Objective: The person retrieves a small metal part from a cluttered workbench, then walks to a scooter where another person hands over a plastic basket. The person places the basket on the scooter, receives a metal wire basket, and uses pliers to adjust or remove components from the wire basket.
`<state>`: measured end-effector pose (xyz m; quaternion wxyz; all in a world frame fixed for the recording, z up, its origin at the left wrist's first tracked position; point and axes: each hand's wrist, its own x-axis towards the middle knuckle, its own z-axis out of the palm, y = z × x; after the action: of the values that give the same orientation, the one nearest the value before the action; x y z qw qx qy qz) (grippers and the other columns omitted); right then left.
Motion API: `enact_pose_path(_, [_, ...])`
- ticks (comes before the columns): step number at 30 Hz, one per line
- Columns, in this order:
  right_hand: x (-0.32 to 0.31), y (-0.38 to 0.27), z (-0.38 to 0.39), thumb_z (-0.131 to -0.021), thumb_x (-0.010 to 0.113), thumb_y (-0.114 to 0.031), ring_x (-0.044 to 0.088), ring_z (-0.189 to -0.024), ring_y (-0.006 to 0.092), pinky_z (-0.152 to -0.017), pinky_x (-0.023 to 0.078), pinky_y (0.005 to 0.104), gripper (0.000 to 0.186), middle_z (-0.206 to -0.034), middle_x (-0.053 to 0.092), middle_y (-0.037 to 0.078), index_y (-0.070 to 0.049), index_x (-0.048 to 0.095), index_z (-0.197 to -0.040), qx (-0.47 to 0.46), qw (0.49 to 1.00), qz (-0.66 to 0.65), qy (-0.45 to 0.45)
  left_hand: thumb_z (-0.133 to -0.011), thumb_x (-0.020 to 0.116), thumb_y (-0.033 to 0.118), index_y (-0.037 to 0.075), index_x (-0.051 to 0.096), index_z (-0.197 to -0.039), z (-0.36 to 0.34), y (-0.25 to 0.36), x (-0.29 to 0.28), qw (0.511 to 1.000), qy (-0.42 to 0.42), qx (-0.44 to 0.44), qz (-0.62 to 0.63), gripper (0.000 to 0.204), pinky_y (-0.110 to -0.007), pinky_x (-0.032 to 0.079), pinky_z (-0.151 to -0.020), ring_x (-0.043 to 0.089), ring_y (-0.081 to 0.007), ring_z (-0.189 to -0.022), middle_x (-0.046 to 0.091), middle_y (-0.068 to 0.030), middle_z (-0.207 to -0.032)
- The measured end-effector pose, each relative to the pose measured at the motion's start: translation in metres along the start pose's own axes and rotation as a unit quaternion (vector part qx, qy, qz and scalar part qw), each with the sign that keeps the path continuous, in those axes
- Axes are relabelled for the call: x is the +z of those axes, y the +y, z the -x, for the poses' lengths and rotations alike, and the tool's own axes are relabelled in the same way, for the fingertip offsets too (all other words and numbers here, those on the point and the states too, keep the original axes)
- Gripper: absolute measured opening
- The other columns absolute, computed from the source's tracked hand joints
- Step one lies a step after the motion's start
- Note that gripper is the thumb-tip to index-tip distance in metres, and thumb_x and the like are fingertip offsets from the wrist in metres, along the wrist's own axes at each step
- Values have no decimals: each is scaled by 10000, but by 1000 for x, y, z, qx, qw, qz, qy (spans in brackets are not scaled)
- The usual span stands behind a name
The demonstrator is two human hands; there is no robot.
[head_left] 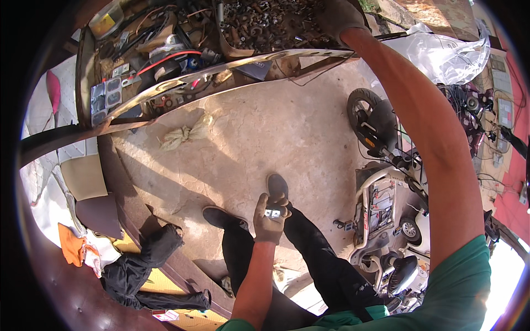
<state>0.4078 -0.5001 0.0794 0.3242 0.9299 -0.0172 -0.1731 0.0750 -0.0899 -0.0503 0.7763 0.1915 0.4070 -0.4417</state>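
The tray [238, 53] on the worktop [210, 71] contains loose metal parts [265, 27], mostly rust-brown, small and irregular; a clear plastic tub [117, 16] with a yellow area stands to its left. The gloved left hand [269, 220], palm up and fingers partly curled, retains small, bright, smooth-faced pieces [272, 213] above the floor [265, 127]. The gloved right hand [338, 22] is at the tray's right side; its finger opening and any held part cannot be determined.
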Motion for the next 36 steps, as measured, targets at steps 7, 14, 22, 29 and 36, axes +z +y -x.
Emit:
enact_pose_path(7, [7, 3, -8, -960, 568, -188, 710, -1092, 313, -974, 549, 425, 307, -1171, 747, 154, -99, 773, -1171, 81, 976, -146, 141, -1017, 564, 472, 9, 743, -1057, 2, 2, 1, 1000, 18, 7, -9, 498, -417, 460, -680, 574, -201, -656, 674, -119, -852])
enact_pose_path(14, [-21, 9, 22, -943, 623, -197, 701, -1115, 325, -983, 539, 414, 321, -1171, 738, 201, -111, 740, -1230, 206, 817, -512, 166, -1020, 594, 420, 145, 664, -966, 8, 5, 7, 999, -19, 17, -24, 288, -431, 479, -624, 554, -187, -634, 744, -82, -962])
enact_pose_path(22, [-28, -10, 67, -988, 653, -236, 706, -1081, 216, -960, 540, 319, 354, -1181, 746, 133, -49, 700, -1285, 160, 727, -628, 225, -1032, 572, 417, 136, 692, -996, 3, 0, 8, 998, 15, 17, -51, 308, -424, 485, -596, 542, -181, -559, 755, -71, -913])
enact_pose_path(29, [-56, -168, 228, -984, 640, -134, 700, -874, 116, -770, 565, 280, 297, -1071, 751, 81, -10, 684, -1250, 206, 477, -851, 77, -1062, 472, 461, 19, 715, -1135, 39, -2, -13, 974, 47, -18, -222, 509, -356, 526, -665, 573, -157, -622, 668, -42, -825])
enact_pose_path(36, [-121, -274, 422, -903, 632, -247, 695, -1021, 367, -895, 559, 456, 355, -1148, 705, 196, -65, 698, -1201, 80, 590, -766, -242, -1032, 593, 141, 18, 604, -1297, 129, 9, -10, 859, -37, 184, -476, 292, -349, 555, -964, 696, -230, -1040, 708, -123, -1241])
